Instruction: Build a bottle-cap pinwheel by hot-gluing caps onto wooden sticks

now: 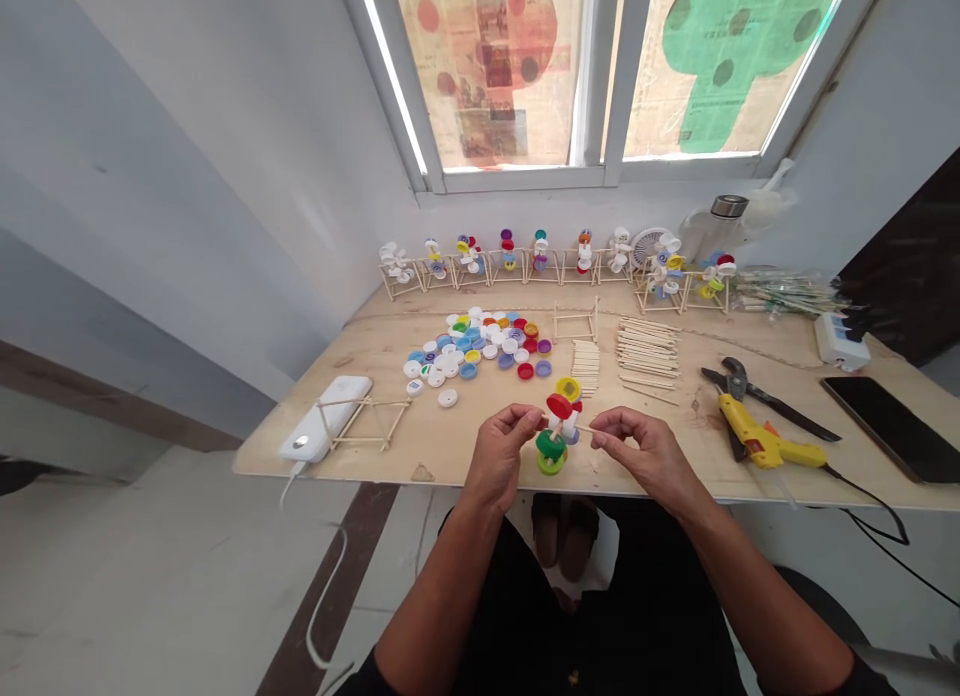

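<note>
Near the table's front edge, both my hands hold up a small wheel of bottle caps [552, 444] in red, yellow, white and green on thin sticks. My left hand [504, 451] pinches the stick axle at the wheel's left side. From the right, my right hand [643, 446] pinches the other end of a thin wooden stick [583, 428] that runs into the wheel's middle. Beyond my hands lie a heap of loose bottle caps [480, 344], a stack of short sticks [585, 364] and a stack of longer sticks [646, 348].
Finished cap wheels on stick frames [525, 266] line the wall. One bare stick frame [576, 324] stands mid-table; another stick frame [367, 424] is by a white power bank [327, 416]. At right lie pliers [772, 401], a yellow glue gun [769, 444] and a phone [892, 426].
</note>
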The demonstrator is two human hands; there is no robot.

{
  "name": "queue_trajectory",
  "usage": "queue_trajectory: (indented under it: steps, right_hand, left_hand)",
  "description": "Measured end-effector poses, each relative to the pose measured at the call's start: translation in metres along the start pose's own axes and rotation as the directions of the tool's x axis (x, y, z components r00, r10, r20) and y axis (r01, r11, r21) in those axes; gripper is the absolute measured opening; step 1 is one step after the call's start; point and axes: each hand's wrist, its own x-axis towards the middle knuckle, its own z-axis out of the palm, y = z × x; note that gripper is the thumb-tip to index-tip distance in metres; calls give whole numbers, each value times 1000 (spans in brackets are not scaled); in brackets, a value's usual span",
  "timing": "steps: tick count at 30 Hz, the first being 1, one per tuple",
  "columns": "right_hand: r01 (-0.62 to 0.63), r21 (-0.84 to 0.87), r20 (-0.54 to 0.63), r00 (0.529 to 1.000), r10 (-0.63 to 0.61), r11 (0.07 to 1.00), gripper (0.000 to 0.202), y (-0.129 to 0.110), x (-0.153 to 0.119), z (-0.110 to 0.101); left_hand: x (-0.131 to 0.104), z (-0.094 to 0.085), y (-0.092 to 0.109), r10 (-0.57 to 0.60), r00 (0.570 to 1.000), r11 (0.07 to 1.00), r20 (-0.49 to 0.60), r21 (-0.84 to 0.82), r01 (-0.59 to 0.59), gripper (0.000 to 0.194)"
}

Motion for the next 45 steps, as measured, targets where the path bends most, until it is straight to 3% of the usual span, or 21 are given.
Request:
queue_trajectory:
  steps: [9,17,22,29,45]
  right_hand:
    - [134,-296,-84,983,-166,946,14,-1,2,-4]
    - [140,-212,-95,982,-163,967,16,-3,4,-4]
    - [105,-138,-141,982,-124,985,18,1,4,-4]
    - [48,-15,-190,980,-50,999,22,8,6,-5]
    - [111,-163,-203,969,-143,980,20,-6,10,-15]
  left_hand:
    - [3,5,2,60,998,998,-1,18,-60,26]
    - [-1,14,9,68,995,997,73,32,-70,27]
    - [0,14,9,79,995,994,60,64,-83,28]
    - [-2,7,10,77,989,966,126,235,-105,28]
    - [13,11,21,133,966,927,222,316,-201,26]
